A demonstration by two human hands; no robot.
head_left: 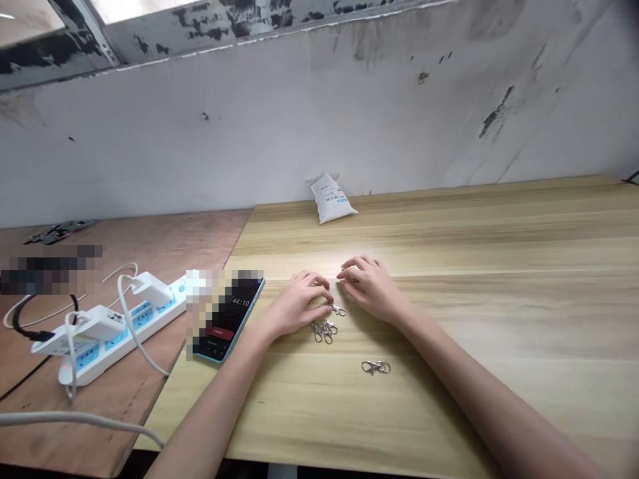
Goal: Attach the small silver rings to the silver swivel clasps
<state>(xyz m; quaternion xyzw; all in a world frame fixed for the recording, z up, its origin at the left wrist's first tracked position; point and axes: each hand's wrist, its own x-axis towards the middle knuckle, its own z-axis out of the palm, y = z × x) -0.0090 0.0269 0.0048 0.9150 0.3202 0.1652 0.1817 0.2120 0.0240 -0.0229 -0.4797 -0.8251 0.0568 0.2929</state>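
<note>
– Reddish-brown board (200, 233) on the far left, matte and a bit scuffed. Across it we've got a glossy white plastic power strip (117, 340) with pale blue socket faces and chunky, round-edged adapters (152, 291) plugged in. A thick, pale cable (74, 418) curves along the front.

– Yep, then a flat phone (234, 319) with a shiny blue edge, at the left side of the yellowish wood-grain tabletop (524, 299). Where are we on the left hand (298, 306)?

– Fingers bent, thumb held close to the index finger. One silvery clasp (340, 311) pokes out right at those tips, but we can't tell if it's actually pinched or just lying there. A little heap of clasps (327, 327), all metal loops and hooks, sits just below the thumb.

– Any containers?

– Only the white packet (332, 203), behind the hands by the wall. Soft, puffy plastic, crimped top, printed label with a blue strip. It's opaque, so we can't say what's inside.

– And the right hand (368, 286)?

– Fingers curled, palm down, with a bit of shiny metal (343, 268) peeking out at the tips. Again, we can't tell whether it's gripped. Nearer us, below that hand and touching nobody, some clasps (370, 367) lie together, smooth and hook-shaped.
</note>
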